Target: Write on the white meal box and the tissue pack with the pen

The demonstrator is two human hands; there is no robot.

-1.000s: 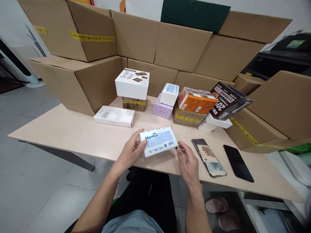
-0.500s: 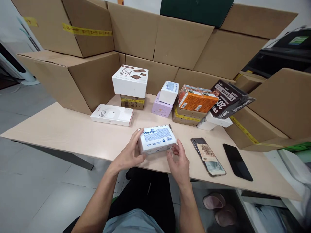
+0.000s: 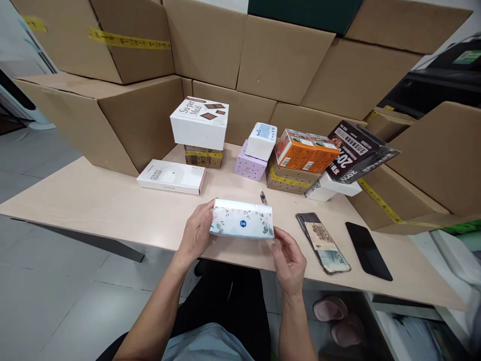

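Note:
Near the table's front edge, a pack of tissues [image 3: 242, 219] is held between my two hands. The face toward me is pale blue with printed leaves and a small blue badge. My left hand [image 3: 198, 229] is wrapped around its left end. At the right end, my right hand [image 3: 289, 258] has its curled fingers against the pack's lower corner, thumb below. Just behind the pack a small dark pen-like object [image 3: 263, 198] lies on the table. To the right is a phone case [image 3: 322, 242] with banknotes under its clear back.
A black phone [image 3: 368, 250] lies at the right. Behind stand a power bank box [image 3: 172, 177], a white Super Meal box [image 3: 199, 123], a second tissue pack [image 3: 262, 141] on a purple box [image 3: 250, 167], and orange cartons [image 3: 306, 150]. Cardboard boxes [image 3: 205, 45] wall the back.
The pack has been turned over, so its leaf-printed side faces me instead of the lettered Manhua side. My right hand has shifted slightly right; the pen-like object shows more.

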